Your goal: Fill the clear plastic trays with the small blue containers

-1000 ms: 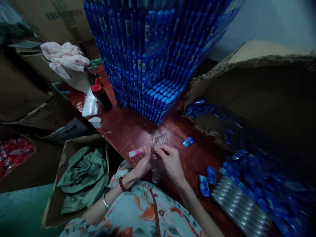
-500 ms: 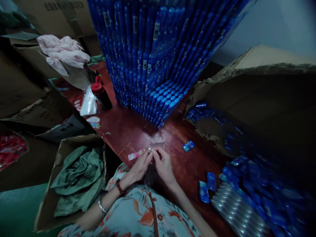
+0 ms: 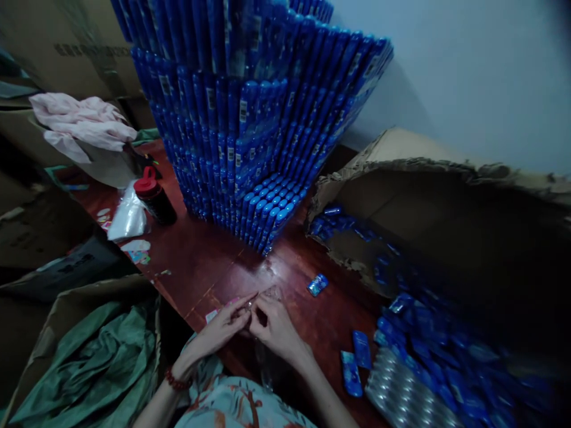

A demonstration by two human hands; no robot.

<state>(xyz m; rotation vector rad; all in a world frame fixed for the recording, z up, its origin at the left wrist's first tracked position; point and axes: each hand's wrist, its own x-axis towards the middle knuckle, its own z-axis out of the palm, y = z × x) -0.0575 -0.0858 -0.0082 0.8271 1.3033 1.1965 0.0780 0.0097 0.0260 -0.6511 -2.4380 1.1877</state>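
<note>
My left hand [image 3: 222, 330] and my right hand [image 3: 275, 327] meet over the near edge of the dark red table [image 3: 209, 255]. Both pinch a clear plastic blister piece [image 3: 271, 294] between their fingertips; most of it is hidden by the fingers. A small pink label strip [image 3: 213, 313] lies on the table just left of my left hand. A single blue packet [image 3: 317, 284] lies on the table a short way right of my right hand.
A tall stack of blue packs [image 3: 250, 119] stands at the back of the table. A red-capped dark bottle [image 3: 154, 199] and a clear bag [image 3: 128, 217] sit left. A torn carton [image 3: 428, 196] spills blue packets [image 3: 428, 339] right, beside silver blister sheets [image 3: 401, 398]. A box with green cloth [image 3: 89, 362] sits lower left.
The camera has tilted up and the hands sit lower in view. The clear plastic piece, held upright a second ago, is now drawn in between the closed fingertips.
</note>
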